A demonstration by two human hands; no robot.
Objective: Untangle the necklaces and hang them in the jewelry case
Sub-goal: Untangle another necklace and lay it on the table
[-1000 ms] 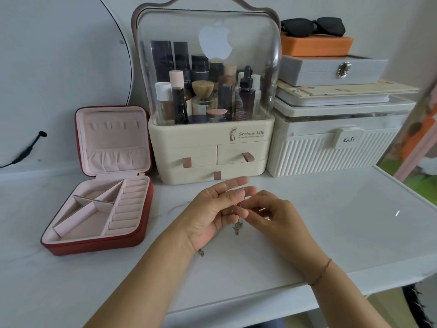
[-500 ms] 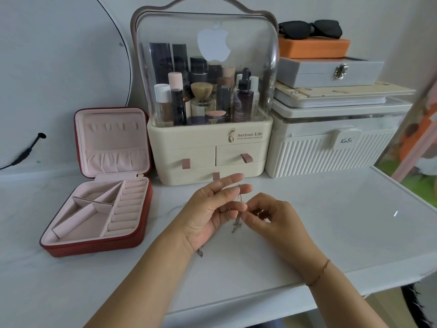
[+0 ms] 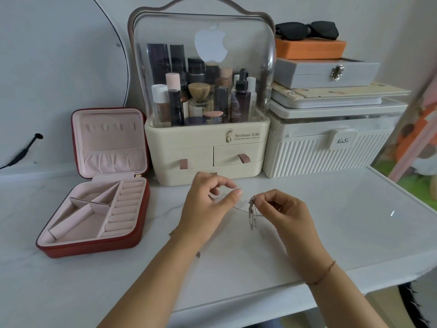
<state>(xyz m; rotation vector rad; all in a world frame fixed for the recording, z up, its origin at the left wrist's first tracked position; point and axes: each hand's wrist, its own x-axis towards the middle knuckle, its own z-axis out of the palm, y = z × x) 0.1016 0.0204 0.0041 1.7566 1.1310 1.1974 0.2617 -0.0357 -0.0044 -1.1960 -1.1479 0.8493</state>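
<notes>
1. At the left end of the counter [image 3: 28, 275], the jewelry case [image 3: 92, 247] lies open: a red shell with a pink, velvety lining. The hook tabs [image 3: 111, 126] in its lid carry nothing, so no hanging is done.
2. Your left hand [image 3: 203, 214] hovers mid-counter, its fingers loosely curled. A fine strand runs toward its thumb; whether you pinch it, I cannot tell.
3. The necklaces [image 3: 252, 215] dangle between your hands, just above the counter. They are thin metallic chains, bunched in one clump. Untangling is judged unfinished.
4. Your right hand [image 3: 287, 215] pinches the clump's top between its fingers.
5. Outstanding: separate the strands, carry them left and hook each in the lid.
</notes>
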